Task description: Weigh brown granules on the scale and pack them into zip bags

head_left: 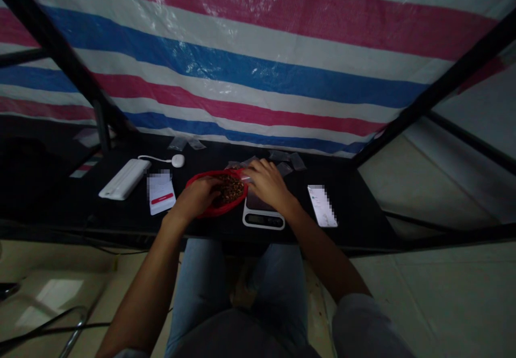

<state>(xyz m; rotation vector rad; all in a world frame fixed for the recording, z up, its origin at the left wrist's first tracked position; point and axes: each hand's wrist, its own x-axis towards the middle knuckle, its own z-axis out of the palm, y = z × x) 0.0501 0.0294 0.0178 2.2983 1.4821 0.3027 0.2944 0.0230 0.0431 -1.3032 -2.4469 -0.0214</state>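
Observation:
A red bowl [196, 178] holding many small brown and tan pieces [231, 188], like beans or beads, sits on the black table. My left hand [200, 194] reaches over its left rim, with curled fingertips among the pieces; what they grip, if anything, is hidden. At the bowl's right rim, my right hand [266, 181] is closed on a small clear plastic bag [246, 178]. Under that hand and wrist lies a white kitchen scale [264, 221] with a dark top, partly covered. Its display is too small to read.
More clear plastic bags [298, 161] lie along the back of the table, some at back left [177, 143]. Two phones [162, 202] [322, 207] flank the work area. Farther left are a white power bank [124, 179] and a cabled white puck [178, 160]. A striped tarp [250, 84] hangs behind.

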